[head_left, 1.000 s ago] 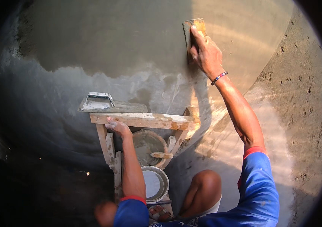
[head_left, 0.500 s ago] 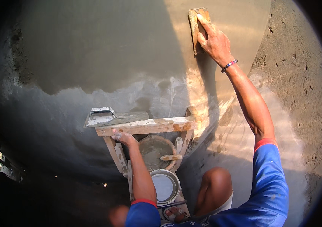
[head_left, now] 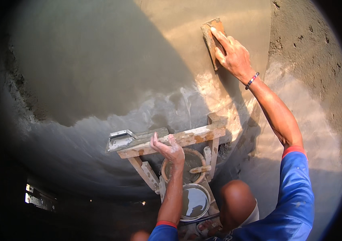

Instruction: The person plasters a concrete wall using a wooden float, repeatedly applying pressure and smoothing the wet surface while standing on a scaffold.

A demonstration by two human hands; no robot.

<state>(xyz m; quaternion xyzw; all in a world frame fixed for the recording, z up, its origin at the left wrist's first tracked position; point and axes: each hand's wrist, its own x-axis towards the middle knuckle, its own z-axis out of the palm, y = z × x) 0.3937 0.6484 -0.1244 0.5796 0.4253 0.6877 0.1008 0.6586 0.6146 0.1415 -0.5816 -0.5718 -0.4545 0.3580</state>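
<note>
High on the wall, my right hand (head_left: 235, 58) is closed around a small wooden float (head_left: 209, 45), its index finger stretched along the back. The float lies against smooth, damp grey plaster (head_left: 98, 68), tilted a little to the left at its top. My left hand (head_left: 171, 151) is lower, just in front of the top beam of a wooden trestle (head_left: 207, 134). Its fingers are apart and hold nothing; whether they touch the beam I cannot tell. Left of that hand, a metal plastering trowel (head_left: 119, 139) and a flat board (head_left: 151, 135) rest on the beam.
Below the beam stand a round tub (head_left: 164, 170) of grey mortar with a wooden handle (head_left: 200, 169) across its edge, and a white bucket (head_left: 208, 201) of liquid. My bent knee (head_left: 237, 197) is to their right. Rough plaster (head_left: 307, 52) covers the far right.
My left hand has risen off the beam's underside, fingers now raised before it. My right hand and the float have shifted slightly down the wall. The whole view has tilted somewhat.
</note>
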